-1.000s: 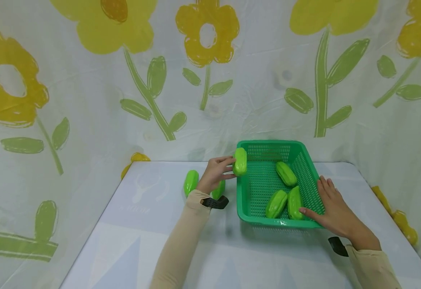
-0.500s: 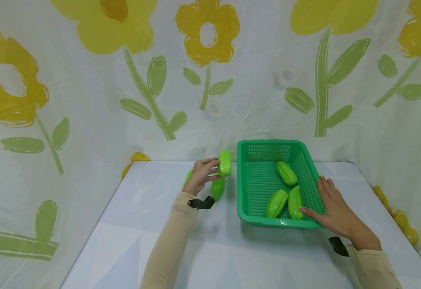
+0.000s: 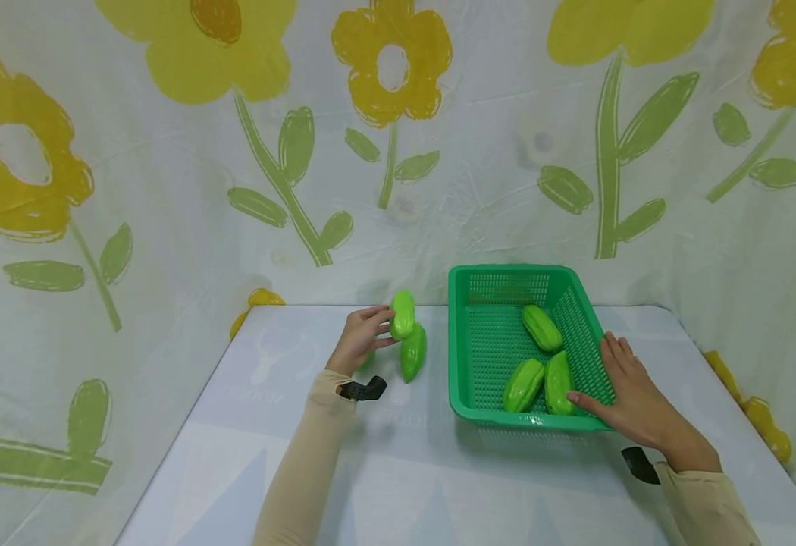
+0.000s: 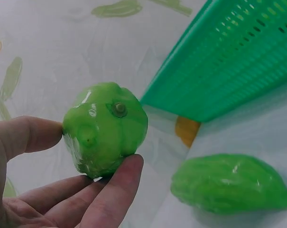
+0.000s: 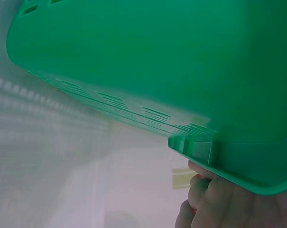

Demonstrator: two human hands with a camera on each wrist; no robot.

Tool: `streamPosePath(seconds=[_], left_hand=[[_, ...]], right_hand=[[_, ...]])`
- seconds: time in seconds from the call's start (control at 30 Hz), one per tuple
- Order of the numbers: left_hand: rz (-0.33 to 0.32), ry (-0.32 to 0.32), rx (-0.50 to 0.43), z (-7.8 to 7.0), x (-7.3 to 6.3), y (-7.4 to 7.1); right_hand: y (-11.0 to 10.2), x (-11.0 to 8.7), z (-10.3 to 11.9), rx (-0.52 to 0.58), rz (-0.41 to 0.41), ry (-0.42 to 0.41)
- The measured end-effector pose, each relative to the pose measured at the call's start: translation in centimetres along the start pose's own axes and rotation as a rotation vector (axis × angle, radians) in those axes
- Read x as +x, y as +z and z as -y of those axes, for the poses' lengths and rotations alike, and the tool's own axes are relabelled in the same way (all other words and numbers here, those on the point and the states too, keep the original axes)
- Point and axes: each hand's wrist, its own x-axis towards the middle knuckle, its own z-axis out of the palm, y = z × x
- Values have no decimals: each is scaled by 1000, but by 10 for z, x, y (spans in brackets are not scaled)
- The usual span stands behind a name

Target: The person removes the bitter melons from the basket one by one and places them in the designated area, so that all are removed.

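In the head view my left hand [image 3: 360, 337] pinches a glossy green ridged gourd [image 3: 402, 315] above the table. The left wrist view has the thumb on one side of this gourd [image 4: 105, 128] and fingertips below, its stem end showing. A second gourd [image 3: 413, 353] lies on the table just below it. Another gourd [image 3: 367, 361] is mostly hidden behind the left hand. My right hand [image 3: 633, 394] rests at the right front corner of a green plastic basket [image 3: 461, 356], fingers straight along the outside and thumb over the rim. Inside the basket lie three gourds [image 3: 541, 327].
The basket stands on a pale table [image 3: 248, 440] near its back edge. Behind hangs a white cloth [image 3: 480, 167] printed with yellow flowers, which also comes down at both sides.
My left hand has moved leftward, away from the basket's left rim, with the gourd still pinched. The right hand and the basket stay where they were.
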Motion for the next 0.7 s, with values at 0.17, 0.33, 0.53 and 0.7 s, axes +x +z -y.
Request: streamPosePath(seconds=[0.17,0.33,0.53,0.7], left_hand=[[-7,-13,41,4,-3,-7],[-17,-16,84,11,-4,-12],[-41,-20,176,15,-6,-12],[-62,-18,231,18,-7,-12]], right_hand=[[-1,0,-1,3,-2,5],[-1,-1,1,8,0,5],[-1,0,0,16,0,8],[-1,0,-2,12,4,14]])
